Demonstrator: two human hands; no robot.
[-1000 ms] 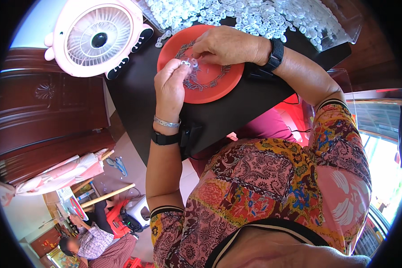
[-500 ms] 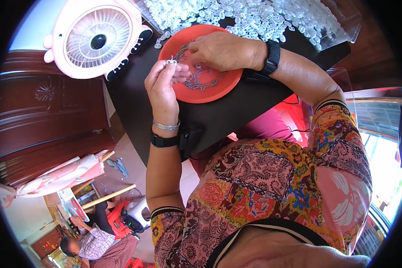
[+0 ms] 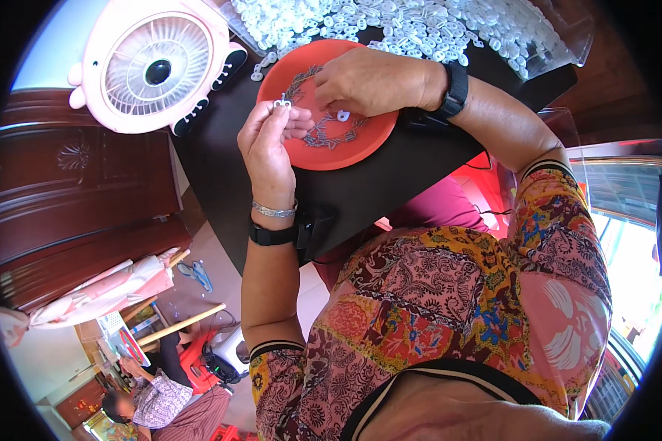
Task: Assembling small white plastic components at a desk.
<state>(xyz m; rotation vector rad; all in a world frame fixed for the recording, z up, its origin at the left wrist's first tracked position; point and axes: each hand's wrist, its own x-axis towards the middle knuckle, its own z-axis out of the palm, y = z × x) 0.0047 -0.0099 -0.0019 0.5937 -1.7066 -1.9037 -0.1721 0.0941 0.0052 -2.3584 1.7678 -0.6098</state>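
My left hand is at the left rim of a round red plate. Its thumb and forefinger pinch a small white two-holed plastic piece, from which a thin metal pin sticks up. Over the upper right of the plate, my right hand has its fingers curled together and pointing down. What its fingertips hold, if anything, is hidden. A white plastic piece shows just under that hand; whether it lies on the plate or is in the fingers I cannot tell. Small grey metal pins lie scattered on the plate.
A heap of white plastic pieces spreads along the far side of the black table, partly in a clear tray. A pink fan stands at the far left. Another person sits at the lower left.
My right hand has shifted slightly, and the white piece under it now shows more fully and further right. My left hand keeps its pinch, almost still.
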